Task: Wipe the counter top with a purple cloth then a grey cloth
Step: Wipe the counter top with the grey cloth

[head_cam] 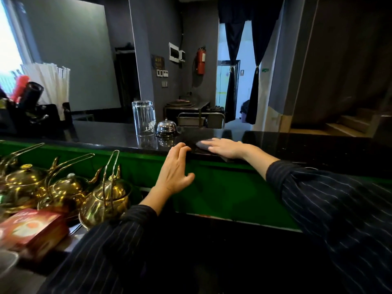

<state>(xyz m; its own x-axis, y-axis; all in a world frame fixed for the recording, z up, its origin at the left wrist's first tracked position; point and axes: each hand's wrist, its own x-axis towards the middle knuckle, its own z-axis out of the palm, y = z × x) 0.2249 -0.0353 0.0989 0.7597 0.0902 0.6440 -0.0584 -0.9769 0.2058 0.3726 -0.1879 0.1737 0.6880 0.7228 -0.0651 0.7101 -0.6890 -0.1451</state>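
Note:
A glossy black counter top (297, 143) runs across the middle of the view above a green front panel. My right hand (226, 147) lies flat, fingers spread, pressing a cloth (201, 144) onto the counter near its front edge. The cloth looks greyish-purple; only a small part shows past my fingers, so I cannot tell its colour for sure. My left hand (176, 172) is raised in front of the green panel, fingers apart, fingertips touching the counter's front edge just left of the cloth. It holds nothing. No second cloth is in view.
An upturned glass mug (143, 117) and a silver call bell (167, 126) stand on the counter just left of my hands. Several brass teapots (104, 196) and a red box (31, 230) sit on a lower shelf at the left. Straws and dark containers (31, 98) crowd the far left.

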